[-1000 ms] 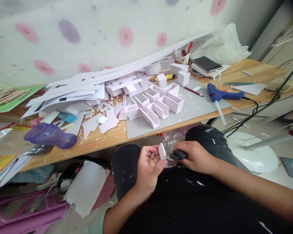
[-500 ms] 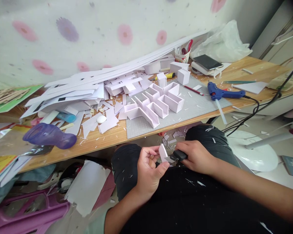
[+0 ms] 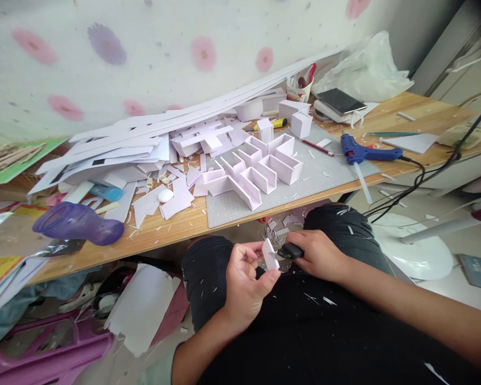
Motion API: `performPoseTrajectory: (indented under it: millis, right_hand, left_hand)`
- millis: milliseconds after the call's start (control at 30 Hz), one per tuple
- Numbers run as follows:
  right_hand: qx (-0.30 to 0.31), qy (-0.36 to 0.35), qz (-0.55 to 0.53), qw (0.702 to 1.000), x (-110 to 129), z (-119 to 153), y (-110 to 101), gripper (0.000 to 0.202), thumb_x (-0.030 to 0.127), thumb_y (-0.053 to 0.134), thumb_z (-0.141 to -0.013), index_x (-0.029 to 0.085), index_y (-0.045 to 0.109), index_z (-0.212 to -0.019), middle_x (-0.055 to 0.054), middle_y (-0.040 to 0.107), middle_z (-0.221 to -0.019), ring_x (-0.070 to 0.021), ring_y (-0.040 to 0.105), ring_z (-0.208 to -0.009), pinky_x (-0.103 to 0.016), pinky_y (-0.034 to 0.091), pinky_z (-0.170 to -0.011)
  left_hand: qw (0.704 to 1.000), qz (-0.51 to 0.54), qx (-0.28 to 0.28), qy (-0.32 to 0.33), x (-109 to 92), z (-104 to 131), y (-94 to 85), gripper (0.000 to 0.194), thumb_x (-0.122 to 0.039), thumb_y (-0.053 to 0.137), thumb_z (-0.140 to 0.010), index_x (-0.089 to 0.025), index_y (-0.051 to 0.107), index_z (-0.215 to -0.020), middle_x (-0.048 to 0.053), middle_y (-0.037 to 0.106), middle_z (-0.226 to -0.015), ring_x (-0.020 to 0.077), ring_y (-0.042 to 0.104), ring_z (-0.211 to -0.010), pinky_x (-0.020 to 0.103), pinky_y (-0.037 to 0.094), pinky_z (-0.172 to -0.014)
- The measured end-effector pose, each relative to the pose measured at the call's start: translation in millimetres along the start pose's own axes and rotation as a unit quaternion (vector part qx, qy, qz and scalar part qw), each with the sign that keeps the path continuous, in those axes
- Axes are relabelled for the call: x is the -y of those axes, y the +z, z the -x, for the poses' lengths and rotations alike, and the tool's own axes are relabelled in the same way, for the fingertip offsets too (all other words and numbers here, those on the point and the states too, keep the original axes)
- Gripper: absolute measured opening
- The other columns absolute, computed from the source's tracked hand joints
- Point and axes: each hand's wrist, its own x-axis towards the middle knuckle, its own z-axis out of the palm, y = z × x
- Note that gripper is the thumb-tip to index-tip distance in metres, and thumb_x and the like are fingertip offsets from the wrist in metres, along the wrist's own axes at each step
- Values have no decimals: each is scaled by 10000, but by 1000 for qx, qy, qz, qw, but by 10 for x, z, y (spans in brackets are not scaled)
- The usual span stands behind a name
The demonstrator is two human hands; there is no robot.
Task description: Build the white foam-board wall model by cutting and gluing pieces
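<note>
I log white on the small held piece (image 3: 270, 255), black on the tool (image 3: 292, 251) just right of it. Model (image 3: 256, 184): pale lilac-white. Mat (image 3: 324, 174) under it: grey. Counter (image 3: 188, 222): light brown wood grain. Right, I get a blue glue gun (image 3: 361, 153); far, a yellow cutter (image 3: 279, 123); left, a translucent purple container (image 3: 78, 222). Far backdrop (image 3: 156, 69): white, pink and purple flower spots. Near: I note black top (image 3: 300, 337), white flecks (image 3: 329, 301).

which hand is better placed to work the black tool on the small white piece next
Likely the right hand: it grips the black tool, pointed toward the small white piece, which the left hand holds.
</note>
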Motion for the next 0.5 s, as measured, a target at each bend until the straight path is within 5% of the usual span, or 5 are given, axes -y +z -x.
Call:
performPoseTrajectory:
  millis: [167, 500]
  right_hand:
    - [4, 43, -1, 999, -59, -4, 45, 79, 128, 520, -716, 206, 503, -724, -14, 612, -647, -165, 574, -588, -231, 351, -555]
    - [7, -45, -53, 998, 34, 43, -18, 75, 126, 493, -718, 199, 510, -730, -18, 589, -657, -152, 532, -580, -236, 354, -567]
  left_hand:
    - [1000, -10, -4, -11, -4, 25, 3, 418, -210, 825, -587, -202, 453, -778, 37, 652, -974, 184, 633, -927, 341, 469, -882]
    - [1000, -9, 4, 7, 16, 0, -31, 381, -199, 785, -645, -208, 434, -791, 34, 651, -984, 171, 624, -916, 333, 482, -860]
